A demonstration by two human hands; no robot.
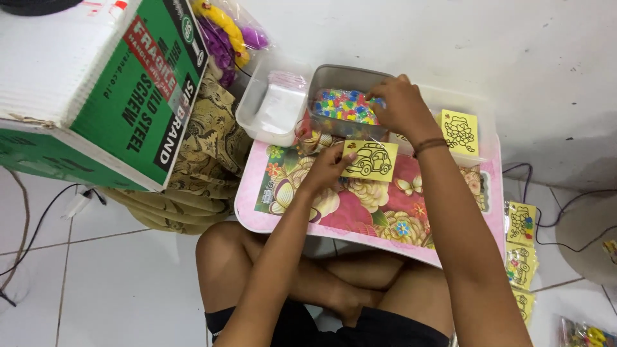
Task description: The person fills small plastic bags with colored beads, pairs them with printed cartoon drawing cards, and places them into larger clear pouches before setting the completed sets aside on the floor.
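Seated cross-legged, a person pinches a yellow car card (pixel 370 160) in the left hand (pixel 329 166) above a floral lap tray (pixel 385 218), while the right hand (pixel 400 103) closes fingers over a box of coloured packets (pixel 344 104).

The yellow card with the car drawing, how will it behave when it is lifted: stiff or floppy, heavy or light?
The yellow card looks thin and flat, so probably light and slightly bendable. The left hand holds it level by one edge, so it seems fairly stiff. On the smooth floral tray it may slide easily.

Home interior, floor-level work spot: white tiled floor (pixel 128 283), plain white wall (pixel 411 32), floral lap counter (pixel 385 218), patterned cloth (pixel 212 135), cardboard box (pixel 96 83), loose cables (pixel 553 193).
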